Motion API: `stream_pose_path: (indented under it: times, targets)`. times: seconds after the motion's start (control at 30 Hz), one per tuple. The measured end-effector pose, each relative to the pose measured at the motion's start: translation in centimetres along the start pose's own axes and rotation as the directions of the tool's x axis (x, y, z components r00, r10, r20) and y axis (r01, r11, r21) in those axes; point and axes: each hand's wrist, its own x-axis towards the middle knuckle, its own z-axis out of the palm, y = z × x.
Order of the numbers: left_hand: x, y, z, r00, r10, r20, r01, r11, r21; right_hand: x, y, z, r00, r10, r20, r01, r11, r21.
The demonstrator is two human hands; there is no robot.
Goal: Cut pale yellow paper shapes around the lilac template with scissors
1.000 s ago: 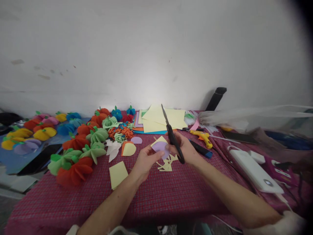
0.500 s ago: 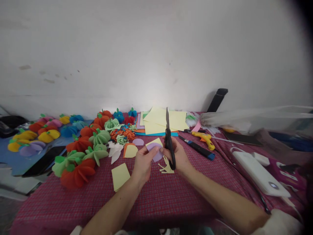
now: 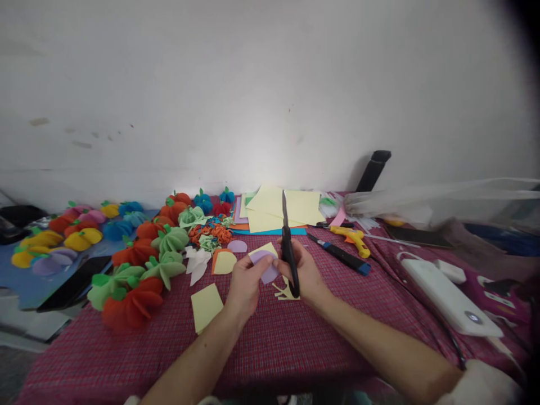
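Observation:
My left hand point(image 3: 247, 284) pinches a rounded purple felt piece point(image 3: 269, 274), with a pale yellow felt piece point(image 3: 266, 248) lying against its back. In my right hand point(image 3: 306, 273) is a pair of black-handled scissors point(image 3: 288, 256), blades pointing up and away from me. The right fingertips also touch the purple piece's right edge. Beneath the hands lie thin yellow offcuts point(image 3: 288, 291). To the left sit a stack of yellow rectangles point(image 3: 206, 306), a rounded yellow piece point(image 3: 225, 262) on an orange one, and a purple rounded piece point(image 3: 237, 246).
Felt pumpkins point(image 3: 137, 301) in several colours fill the left side, beside a heap of scraps point(image 3: 211, 232). Felt sheets point(image 3: 291, 211) lie at the back. On the right are a utility knife point(image 3: 343, 257), a yellow glue gun point(image 3: 354, 239) and a white power bank point(image 3: 449, 298).
The scissors have tilted slightly and shifted a little left with my right hand. Both hands still hold the purple and yellow felt together; the view has moved slightly.

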Motion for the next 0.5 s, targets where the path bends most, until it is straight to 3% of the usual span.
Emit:
stream_pose_path:
  times: [0.33,0.5]
  targets:
    - [0.0,-0.1,-0.1,0.999,-0.023,-0.026,0.023,1.0,0.011,0.1,1.2,-0.3,1.0,-0.015,-0.013,0.015,1.0,-0.001]
    - [0.1,-0.3,-0.2,0.999,-0.009,-0.039,0.011,0.999,0.044,0.1,1.2,-0.1,0.999,0.039,-0.029,-0.039,0.999,-0.011]
